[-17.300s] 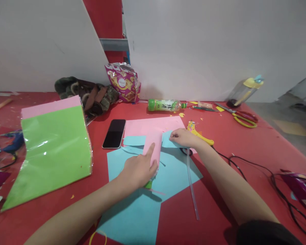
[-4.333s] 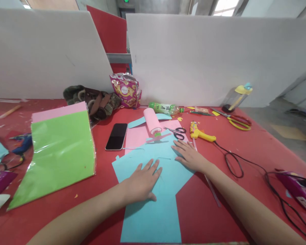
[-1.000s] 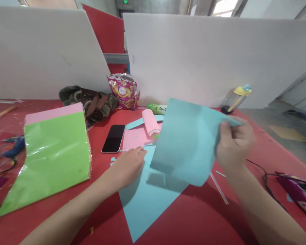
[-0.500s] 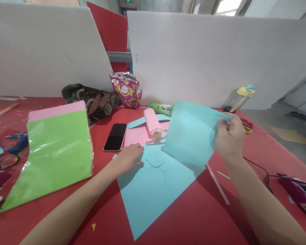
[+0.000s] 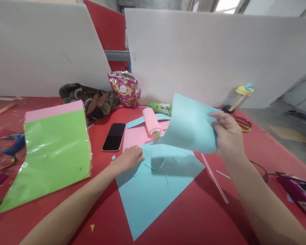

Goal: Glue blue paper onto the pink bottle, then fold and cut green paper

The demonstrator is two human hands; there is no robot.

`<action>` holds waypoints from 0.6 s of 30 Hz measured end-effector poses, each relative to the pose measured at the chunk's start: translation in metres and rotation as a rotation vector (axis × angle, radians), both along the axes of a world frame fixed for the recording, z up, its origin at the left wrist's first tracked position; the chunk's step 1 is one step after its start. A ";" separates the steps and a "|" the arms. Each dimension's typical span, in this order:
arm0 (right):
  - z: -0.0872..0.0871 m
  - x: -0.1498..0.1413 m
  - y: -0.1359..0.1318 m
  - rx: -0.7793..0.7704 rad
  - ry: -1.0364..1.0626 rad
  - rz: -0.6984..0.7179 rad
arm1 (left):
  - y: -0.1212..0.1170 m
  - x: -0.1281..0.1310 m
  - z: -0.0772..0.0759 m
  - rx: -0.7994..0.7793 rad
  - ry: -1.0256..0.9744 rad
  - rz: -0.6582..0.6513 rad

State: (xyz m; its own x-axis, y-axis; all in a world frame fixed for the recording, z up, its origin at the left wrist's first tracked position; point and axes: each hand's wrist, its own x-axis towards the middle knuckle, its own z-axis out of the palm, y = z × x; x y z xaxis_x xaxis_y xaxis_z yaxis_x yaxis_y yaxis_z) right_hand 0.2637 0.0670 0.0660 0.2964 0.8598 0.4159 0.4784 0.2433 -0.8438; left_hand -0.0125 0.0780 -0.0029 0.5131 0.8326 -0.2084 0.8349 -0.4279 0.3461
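My right hand (image 5: 228,136) pinches a light blue sheet (image 5: 190,124) by its right side, holding it raised and bent above the table. Beneath it another light blue sheet (image 5: 153,200) lies flat, with thin cut strips or lines and a shadow on top. At that lower sheet's upper left edge rests my left hand (image 5: 130,158), fingers curled in. Whether something small is inside them is hidden. A pink-wrapped cylinder (image 5: 151,120) with a green cap lies just beyond, on a pink sheet (image 5: 134,135) and a blue strip (image 5: 135,122).
Left of my hands are a phone (image 5: 114,137) and green sheets in clear wrap (image 5: 57,146). Behind stand a snack bag (image 5: 124,90), a green-capped bottle (image 5: 160,108) and white panels (image 5: 193,58). Scissors (image 5: 244,124), a clear stick (image 5: 214,178) and a purple device (image 5: 299,194) lie right.
My right hand has lifted the upper blue sheet, which now curves higher off the lower one. The fingers of my left hand have drawn in; a small blue scrap shows beside its wrist.
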 end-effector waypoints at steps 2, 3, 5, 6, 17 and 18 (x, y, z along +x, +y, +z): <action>0.002 -0.003 0.000 -0.169 0.093 0.011 | 0.000 -0.001 0.007 0.005 -0.030 0.003; 0.001 -0.005 0.001 -0.264 0.056 0.035 | 0.000 -0.002 0.012 0.006 -0.048 0.007; -0.006 -0.008 0.003 -0.420 -0.129 0.141 | 0.001 -0.005 0.024 0.023 -0.085 0.035; -0.011 -0.010 0.004 -0.460 -0.256 0.217 | 0.001 -0.007 0.030 0.045 -0.095 0.075; -0.069 -0.034 0.014 -0.393 -0.774 0.428 | 0.001 -0.007 0.042 -0.069 -0.615 0.370; -0.069 -0.032 0.019 -0.387 -0.805 0.382 | 0.000 -0.006 0.041 -0.124 -0.648 0.362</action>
